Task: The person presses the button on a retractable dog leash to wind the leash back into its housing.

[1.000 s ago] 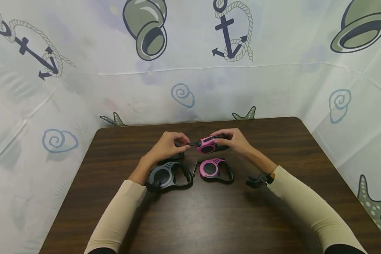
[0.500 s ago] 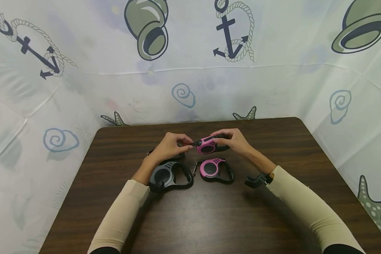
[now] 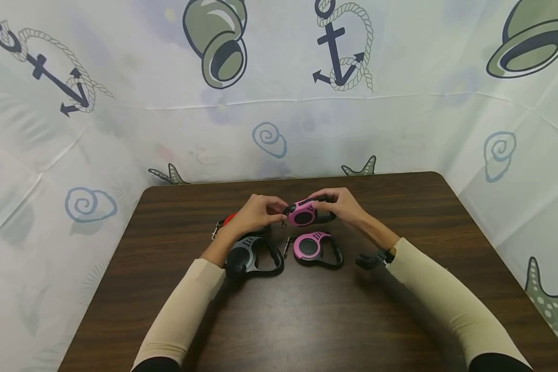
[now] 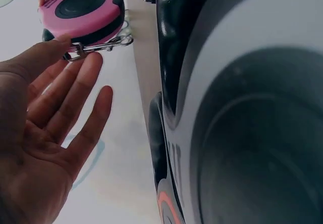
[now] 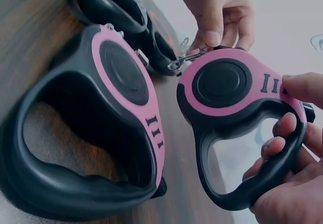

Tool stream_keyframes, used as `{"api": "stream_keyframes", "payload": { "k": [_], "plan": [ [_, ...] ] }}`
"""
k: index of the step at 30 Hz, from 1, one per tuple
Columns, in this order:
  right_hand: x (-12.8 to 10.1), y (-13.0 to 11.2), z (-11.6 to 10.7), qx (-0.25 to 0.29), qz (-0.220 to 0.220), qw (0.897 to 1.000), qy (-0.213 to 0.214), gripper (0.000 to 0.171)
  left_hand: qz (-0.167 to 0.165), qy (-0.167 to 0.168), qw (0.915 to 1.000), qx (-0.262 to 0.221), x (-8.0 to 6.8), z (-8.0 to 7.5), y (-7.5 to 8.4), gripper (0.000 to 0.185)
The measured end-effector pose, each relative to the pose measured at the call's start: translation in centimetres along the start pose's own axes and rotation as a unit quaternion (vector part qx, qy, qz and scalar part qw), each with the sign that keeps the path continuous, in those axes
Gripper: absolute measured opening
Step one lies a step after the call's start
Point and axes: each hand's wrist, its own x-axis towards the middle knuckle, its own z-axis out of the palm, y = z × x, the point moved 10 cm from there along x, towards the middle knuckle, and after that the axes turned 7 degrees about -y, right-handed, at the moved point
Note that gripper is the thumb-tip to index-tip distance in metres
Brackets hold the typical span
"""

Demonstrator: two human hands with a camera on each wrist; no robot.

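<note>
In the head view my right hand (image 3: 344,205) holds a pink-and-black retractable dog leash (image 3: 302,213) above the table, and its fingers wrap round the leash's handle in the right wrist view. My left hand (image 3: 254,214) is at the front end of this leash. Thumb and a finger pinch the base of the metal clip (image 4: 108,45), by the strap outlet, while the other fingers spread loosely. Below the held leash lies a second pink leash (image 3: 309,247) with its clip pointing left. A larger grey-and-black leash (image 3: 251,254) lies beneath my left wrist.
A red-and-black leash (image 3: 229,219) lies behind the left forearm, partly hidden, its metal clip at the left. The brown wooden table (image 3: 307,320) meets a patterned white cloth (image 3: 269,108) at its back edge. A black wrist device (image 3: 373,259) hangs under the right wrist.
My left hand has moved right up to the held leash, and the strap between them has drawn in. More of the red leash shows behind the left forearm. The right hand stays nearly still.
</note>
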Motion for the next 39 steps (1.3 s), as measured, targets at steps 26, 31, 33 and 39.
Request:
{"api": "stream_keyframes", "payload": {
  "k": [26, 31, 33, 39],
  "plan": [
    [2.5, 4.9, 0.2, 0.039, 0.060, 0.997, 0.022, 0.033, -0.092, -0.076, 0.9914, 0.054, 1.6, 1.7, -2.9, 0.035],
    [2.8, 5.2, 0.3, -0.012, 0.073, 0.997, 0.029, 0.038, -0.111, -0.078, 0.9889, 0.060, 1.6, 1.7, -3.3, 0.039],
    [2.8, 5.3, 0.3, -0.026, 0.074, 0.996, 0.031, 0.042, -0.115, -0.077, 0.9881, 0.067, 1.6, 1.7, -3.4, 0.040],
    [2.8, 5.7, 0.6, -0.061, 0.081, 0.994, 0.028, 0.054, -0.125, -0.080, 0.9859, 0.078, 1.7, 1.6, -3.5, 0.043]
  ]
}}
